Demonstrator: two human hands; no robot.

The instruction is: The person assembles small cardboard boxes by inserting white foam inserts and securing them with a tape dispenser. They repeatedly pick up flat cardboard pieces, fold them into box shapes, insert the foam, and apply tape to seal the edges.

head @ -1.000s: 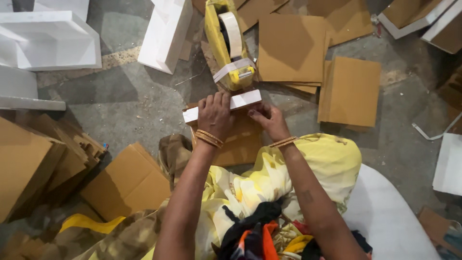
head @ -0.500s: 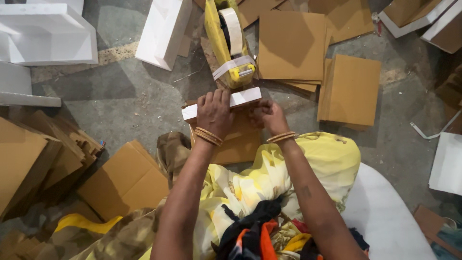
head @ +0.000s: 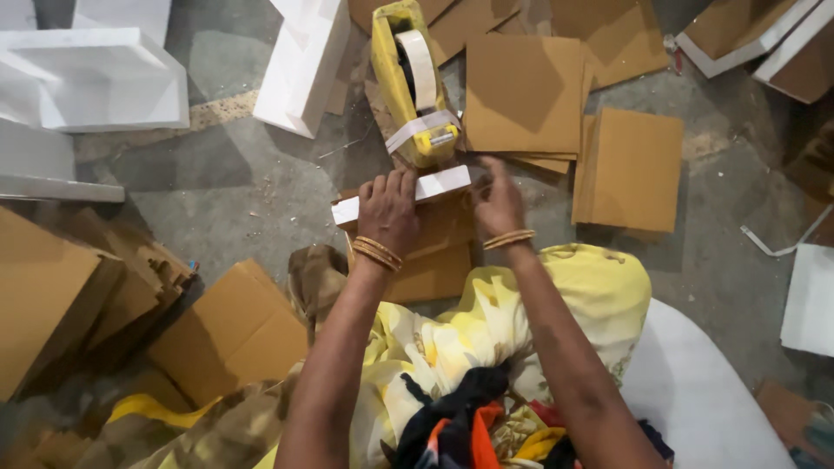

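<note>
Both hands (head: pixel 439 204) grip white strip (head: pixel 434 185) by tape dispenser (head: pixel 408 82).

White foam blocks (head: pixel 95 82) at the floor's far-left corner — brown cardboard sheets (head: pixel 630 165) far right, folded cartons (head: pixel 230 326) near left.

Bare forearms, gold bangles (head: pixel 379 253) on both wrists, yellow floral garment (head: pixel 486 330).

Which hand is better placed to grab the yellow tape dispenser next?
Right, probably. The right hand sits at the end of the white strip, just below the yellow tape dispenser. The left hand presses the strip down on the cardboard.
</note>
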